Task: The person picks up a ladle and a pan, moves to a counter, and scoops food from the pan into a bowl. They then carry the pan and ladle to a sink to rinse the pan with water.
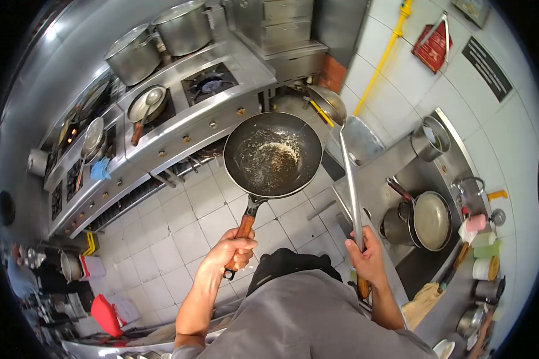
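My left hand (230, 251) is closed around the wooden handle of a dark frying pan (273, 155). The pan's inside faces up, with a pale, oily residue and burnt specks over its middle. In my right hand (367, 257) is a long-handled metal ladle (350, 173), gripped near its wooden end. Its shaft points away from me, and its round bowl lies beyond the pan's right edge. Pan and ladle are both held above the tiled floor, apart from each other.
A steel stove (185, 128) on the left carries two large pots (184, 27) and a small pan (147, 105) with a ladle in it. At right, a sink (413, 263) holds another frying pan (431, 220). A red dustpan-like object (106, 315) is lower left.
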Action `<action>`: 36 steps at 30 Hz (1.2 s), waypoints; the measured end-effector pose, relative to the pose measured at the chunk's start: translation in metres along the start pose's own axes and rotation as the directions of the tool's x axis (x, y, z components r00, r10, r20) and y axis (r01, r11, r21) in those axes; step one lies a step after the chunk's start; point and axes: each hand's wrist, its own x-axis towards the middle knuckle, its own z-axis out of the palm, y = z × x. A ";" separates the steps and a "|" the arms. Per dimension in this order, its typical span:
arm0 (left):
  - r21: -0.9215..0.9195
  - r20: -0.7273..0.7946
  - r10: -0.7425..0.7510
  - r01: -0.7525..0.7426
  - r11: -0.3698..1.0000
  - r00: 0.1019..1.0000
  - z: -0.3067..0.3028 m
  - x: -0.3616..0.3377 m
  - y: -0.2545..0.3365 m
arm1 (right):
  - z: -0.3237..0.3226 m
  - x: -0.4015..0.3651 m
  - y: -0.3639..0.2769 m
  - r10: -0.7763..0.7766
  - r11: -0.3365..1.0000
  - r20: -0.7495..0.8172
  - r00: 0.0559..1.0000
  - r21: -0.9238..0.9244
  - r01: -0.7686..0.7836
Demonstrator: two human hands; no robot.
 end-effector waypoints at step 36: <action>0.955 0.073 0.132 -0.031 -0.294 0.989 0.226 0.078 -0.095 | -0.222 -0.122 0.171 0.686 0.560 -0.165 0.709 0.741 -0.370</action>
